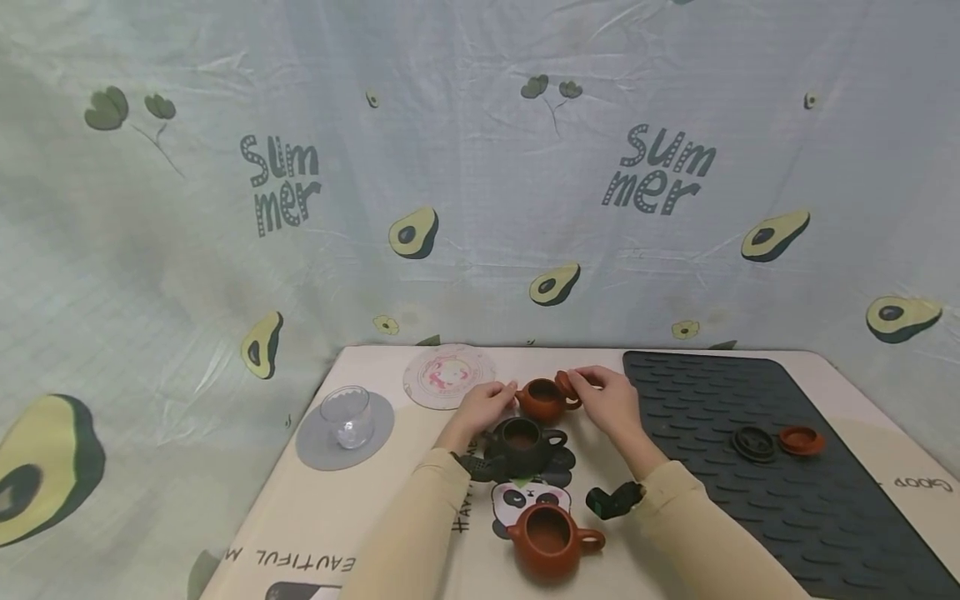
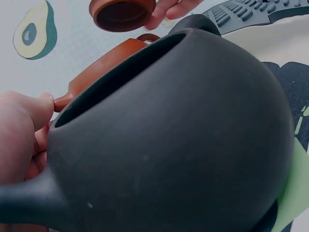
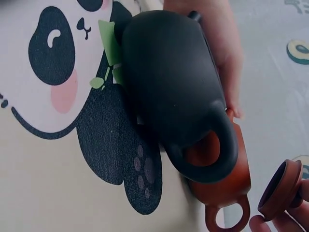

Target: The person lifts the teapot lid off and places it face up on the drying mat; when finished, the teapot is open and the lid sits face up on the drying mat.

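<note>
At the far side of the table stands a small reddish-brown teapot point(image 1: 543, 412) with its top uncovered. My left hand point(image 1: 482, 408) pinches its spout between thumb and fingers. Beside its handle, my right hand point(image 1: 611, 403) holds a matching teapot lid point(image 3: 280, 189), tilted on edge above the pot's rim level. A black teapot point(image 2: 178, 125), lidless, sits just nearer and hides part of the left hand in the left wrist view. Closest to me is another reddish-brown teapot point(image 1: 546, 563), also uncovered, its handle pointing right.
On the dark ridged mat point(image 1: 705, 500) at right lie a black lid point(image 1: 753, 444) and a reddish-brown lid point(image 1: 801, 441). At left, a clear glass cup point(image 1: 349, 417) stands on a grey round coaster point(image 1: 315, 446). A pink-patterned disc point(image 1: 448, 377) lies at the back.
</note>
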The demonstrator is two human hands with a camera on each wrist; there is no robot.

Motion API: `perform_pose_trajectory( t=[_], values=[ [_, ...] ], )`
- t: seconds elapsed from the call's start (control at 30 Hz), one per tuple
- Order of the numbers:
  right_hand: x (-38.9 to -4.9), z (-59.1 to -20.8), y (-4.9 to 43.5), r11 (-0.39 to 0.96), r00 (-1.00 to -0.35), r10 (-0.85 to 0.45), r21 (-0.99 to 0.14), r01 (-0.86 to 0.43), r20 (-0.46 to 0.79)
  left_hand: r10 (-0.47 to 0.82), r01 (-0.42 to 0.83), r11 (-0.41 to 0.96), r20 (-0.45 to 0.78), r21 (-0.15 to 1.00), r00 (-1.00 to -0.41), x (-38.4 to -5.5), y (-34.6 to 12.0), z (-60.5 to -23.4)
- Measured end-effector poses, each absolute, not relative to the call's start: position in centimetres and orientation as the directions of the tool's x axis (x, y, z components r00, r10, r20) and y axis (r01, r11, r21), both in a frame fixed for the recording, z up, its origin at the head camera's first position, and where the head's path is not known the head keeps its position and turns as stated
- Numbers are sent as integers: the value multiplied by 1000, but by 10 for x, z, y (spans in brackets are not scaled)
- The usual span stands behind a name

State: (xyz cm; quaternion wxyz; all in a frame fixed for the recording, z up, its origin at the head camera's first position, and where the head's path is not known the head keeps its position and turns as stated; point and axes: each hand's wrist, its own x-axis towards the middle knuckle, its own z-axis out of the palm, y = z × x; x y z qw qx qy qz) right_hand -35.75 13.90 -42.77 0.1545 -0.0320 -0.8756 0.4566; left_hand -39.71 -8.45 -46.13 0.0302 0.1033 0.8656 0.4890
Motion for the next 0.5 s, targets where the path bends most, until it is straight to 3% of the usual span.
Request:
perform_pose_trajectory(
  t=[0.5],
  values=[
    [-338, -440, 150, 302, -960, 269, -953, 2, 83, 186, 121, 442, 41, 889, -982, -397, -85, -463]
  ],
)
